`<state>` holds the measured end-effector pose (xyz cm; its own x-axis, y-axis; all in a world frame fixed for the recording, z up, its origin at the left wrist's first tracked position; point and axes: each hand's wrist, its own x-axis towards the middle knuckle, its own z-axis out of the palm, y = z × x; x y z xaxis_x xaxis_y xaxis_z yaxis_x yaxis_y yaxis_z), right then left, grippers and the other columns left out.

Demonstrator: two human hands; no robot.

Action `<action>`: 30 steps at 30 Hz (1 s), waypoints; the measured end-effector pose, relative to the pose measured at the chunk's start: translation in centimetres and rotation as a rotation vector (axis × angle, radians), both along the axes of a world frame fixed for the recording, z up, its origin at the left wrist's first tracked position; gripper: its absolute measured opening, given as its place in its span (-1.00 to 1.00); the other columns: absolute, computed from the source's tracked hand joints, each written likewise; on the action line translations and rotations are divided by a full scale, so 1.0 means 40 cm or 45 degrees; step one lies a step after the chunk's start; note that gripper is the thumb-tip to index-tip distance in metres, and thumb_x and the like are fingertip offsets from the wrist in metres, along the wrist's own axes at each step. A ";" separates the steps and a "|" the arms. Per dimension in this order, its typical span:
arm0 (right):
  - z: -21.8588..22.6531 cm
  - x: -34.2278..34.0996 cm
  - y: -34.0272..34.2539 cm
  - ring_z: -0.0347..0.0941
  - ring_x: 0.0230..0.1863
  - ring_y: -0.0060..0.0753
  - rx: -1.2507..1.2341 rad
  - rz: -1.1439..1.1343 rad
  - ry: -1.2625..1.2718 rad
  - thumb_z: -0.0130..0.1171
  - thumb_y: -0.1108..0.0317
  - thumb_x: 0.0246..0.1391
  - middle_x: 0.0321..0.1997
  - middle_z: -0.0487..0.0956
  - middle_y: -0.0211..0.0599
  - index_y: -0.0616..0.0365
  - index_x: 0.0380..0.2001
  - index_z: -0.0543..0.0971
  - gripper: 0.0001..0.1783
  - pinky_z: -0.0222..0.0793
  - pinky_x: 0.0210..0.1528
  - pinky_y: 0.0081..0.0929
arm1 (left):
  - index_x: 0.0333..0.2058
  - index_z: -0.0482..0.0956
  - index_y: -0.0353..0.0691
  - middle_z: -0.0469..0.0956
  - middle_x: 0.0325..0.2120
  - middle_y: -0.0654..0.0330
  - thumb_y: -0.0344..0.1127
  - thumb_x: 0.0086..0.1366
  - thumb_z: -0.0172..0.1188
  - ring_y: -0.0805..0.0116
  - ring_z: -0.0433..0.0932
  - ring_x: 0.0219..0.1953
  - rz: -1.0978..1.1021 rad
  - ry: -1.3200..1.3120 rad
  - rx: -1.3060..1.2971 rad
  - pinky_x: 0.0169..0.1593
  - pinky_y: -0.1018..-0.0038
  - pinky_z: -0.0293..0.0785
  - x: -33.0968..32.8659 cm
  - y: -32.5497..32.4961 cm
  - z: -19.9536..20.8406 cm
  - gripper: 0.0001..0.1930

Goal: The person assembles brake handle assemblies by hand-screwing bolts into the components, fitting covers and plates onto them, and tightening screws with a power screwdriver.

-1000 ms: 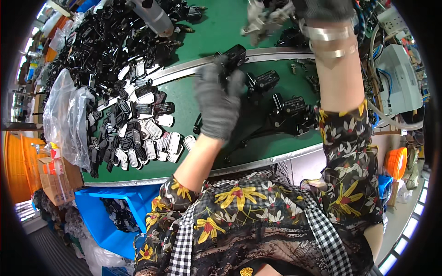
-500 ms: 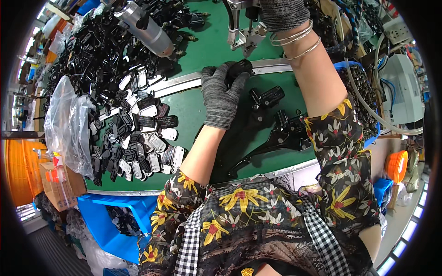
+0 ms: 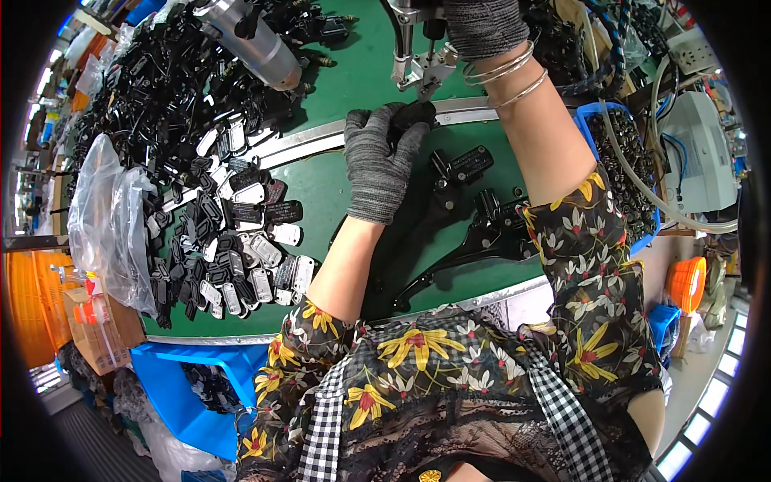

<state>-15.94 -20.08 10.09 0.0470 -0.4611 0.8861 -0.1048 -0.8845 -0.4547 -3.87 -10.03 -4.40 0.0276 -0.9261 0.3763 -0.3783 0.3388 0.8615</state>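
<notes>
My left hand (image 3: pixel 377 165), in a grey knit glove, is closed around a black part (image 3: pixel 414 117) at the metal strip across the green table. Most of that part is hidden by my fingers. Right above it is the tip of a metal driver head (image 3: pixel 426 71) on an upright tool. My gloved right hand (image 3: pixel 486 30) is raised beside this tool at the upper edge, where its fingers are out of sight. Nearer me lie a black part with a rectangular reservoir (image 3: pixel 467 166) and a black lever assembly (image 3: pixel 474 241) with a long curved lever.
Black and white caps (image 3: pixel 249 249) are heaped on the left, below a pile of black cabled parts (image 3: pixel 136 104). A silver cylindrical tool (image 3: pixel 253 48) hangs over that pile. A blue bin of small parts (image 3: pixel 652 237) stands right; another blue bin (image 3: pixel 165 394) sits below the table edge.
The whole view has shifted slightly left. My left hand still grips the black part under the driver tip, and my right hand stays raised by the tool.
</notes>
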 end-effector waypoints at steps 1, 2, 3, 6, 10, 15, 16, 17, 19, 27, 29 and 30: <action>-0.005 0.000 -0.002 0.55 -0.16 -0.50 -0.017 0.002 -0.002 -0.01 0.35 0.28 -0.07 0.62 -0.17 0.19 0.13 0.46 -0.62 0.46 -0.25 -0.58 | -0.14 0.57 -0.30 0.53 -0.29 0.00 -0.32 0.08 0.37 0.09 0.45 -0.19 0.025 -0.080 -0.025 -0.07 0.26 0.42 0.001 -0.001 0.001 -0.64; -0.005 -0.003 -0.003 0.55 -0.16 -0.50 -0.034 -0.005 0.007 -0.01 0.35 0.28 -0.07 0.62 -0.17 0.19 0.13 0.46 -0.62 0.46 -0.24 -0.58 | -0.16 0.57 -0.32 0.54 -0.29 0.01 -0.35 0.11 0.35 0.12 0.45 -0.18 0.048 -0.159 -0.050 -0.08 0.30 0.43 0.000 -0.004 0.003 -0.68; -0.004 -0.004 -0.004 0.55 -0.16 -0.50 -0.056 -0.013 0.010 -0.01 0.35 0.28 -0.07 0.62 -0.17 0.19 0.13 0.46 -0.62 0.46 -0.24 -0.58 | -0.16 0.57 -0.32 0.54 -0.29 0.01 -0.35 0.11 0.35 0.12 0.45 -0.18 0.046 -0.159 -0.046 -0.08 0.30 0.43 -0.002 -0.009 0.005 -0.68; -0.008 -0.007 -0.011 0.55 -0.16 -0.50 -0.128 -0.038 0.027 -0.01 0.35 0.29 -0.07 0.62 -0.17 0.19 0.13 0.46 -0.62 0.46 -0.24 -0.57 | -0.16 0.57 -0.32 0.53 -0.30 0.00 -0.34 0.12 0.34 0.10 0.44 -0.18 0.067 -0.148 -0.029 -0.09 0.29 0.43 -0.008 -0.009 0.009 -0.68; -0.001 -0.002 0.015 0.54 -0.14 -0.44 0.102 0.008 -0.092 -0.03 0.29 0.31 -0.05 0.62 -0.18 0.20 0.05 0.54 -0.65 0.40 -0.13 -0.49 | -0.17 0.57 -0.31 0.51 -0.27 -0.02 -0.33 0.13 0.34 0.10 0.44 -0.18 0.047 -0.172 -0.128 -0.10 0.29 0.44 -0.004 -0.014 0.004 -0.69; 0.010 -0.014 0.028 0.52 -0.04 -0.42 0.264 0.009 -0.025 -0.06 0.38 0.30 0.03 0.59 -0.15 0.18 0.12 0.48 -0.63 0.40 -0.04 -0.49 | -0.16 0.56 -0.31 0.49 -0.24 -0.01 -0.34 0.12 0.35 0.13 0.46 -0.19 0.033 -0.083 -0.156 -0.09 0.32 0.44 0.000 -0.019 -0.008 -0.68; 0.012 -0.020 0.029 0.52 -0.03 -0.42 0.231 0.019 -0.036 -0.06 0.38 0.30 0.03 0.58 -0.15 0.18 0.12 0.48 -0.63 0.40 -0.04 -0.49 | -0.15 0.56 -0.31 0.49 -0.25 0.00 -0.35 0.12 0.35 0.16 0.46 -0.20 0.041 -0.126 -0.186 -0.09 0.33 0.44 -0.002 -0.019 -0.005 -0.68; 0.016 -0.021 0.035 0.52 -0.03 -0.42 0.204 0.021 -0.044 -0.06 0.39 0.30 0.04 0.58 -0.15 0.18 0.13 0.48 -0.63 0.40 -0.03 -0.49 | -0.14 0.56 -0.31 0.49 -0.26 0.02 -0.36 0.11 0.35 0.19 0.47 -0.22 0.049 -0.173 -0.202 -0.10 0.35 0.44 0.000 -0.007 -0.005 -0.67; 0.030 -0.016 0.034 0.52 -0.02 -0.41 0.146 0.020 -0.036 -0.06 0.39 0.30 0.04 0.58 -0.15 0.18 0.13 0.47 -0.63 0.40 -0.02 -0.49 | -0.13 0.56 -0.31 0.48 -0.26 0.03 -0.37 0.11 0.36 0.21 0.47 -0.23 0.026 -0.137 -0.117 -0.10 0.36 0.44 0.003 -0.006 -0.005 -0.66; 0.014 0.011 0.025 0.51 0.01 -0.40 -0.045 0.002 0.014 -0.07 0.41 0.30 0.06 0.57 -0.15 0.18 0.15 0.46 -0.62 0.39 0.00 -0.49 | -0.13 0.56 -0.30 0.45 -0.24 0.00 -0.40 -0.01 0.44 0.12 0.50 -0.23 -0.076 0.118 0.050 -0.12 0.30 0.48 0.006 -0.008 -0.005 -0.57; 0.012 0.017 0.025 0.51 0.01 -0.40 -0.100 -0.001 0.035 -0.07 0.42 0.30 0.07 0.57 -0.15 0.17 0.15 0.45 -0.62 0.38 0.01 -0.50 | -0.14 0.56 -0.33 0.45 -0.25 0.00 -0.38 -0.02 0.45 0.12 0.50 -0.24 -0.013 -0.013 -0.058 -0.14 0.30 0.48 0.006 -0.015 -0.010 -0.56; 0.009 0.021 0.027 0.51 0.02 -0.40 -0.134 -0.005 0.042 -0.07 0.42 0.30 0.07 0.56 -0.15 0.17 0.16 0.45 -0.62 0.38 0.01 -0.50 | -0.14 0.56 -0.33 0.45 -0.25 0.00 -0.38 -0.02 0.45 0.12 0.50 -0.24 -0.009 -0.011 -0.058 -0.14 0.30 0.48 0.006 -0.014 -0.010 -0.56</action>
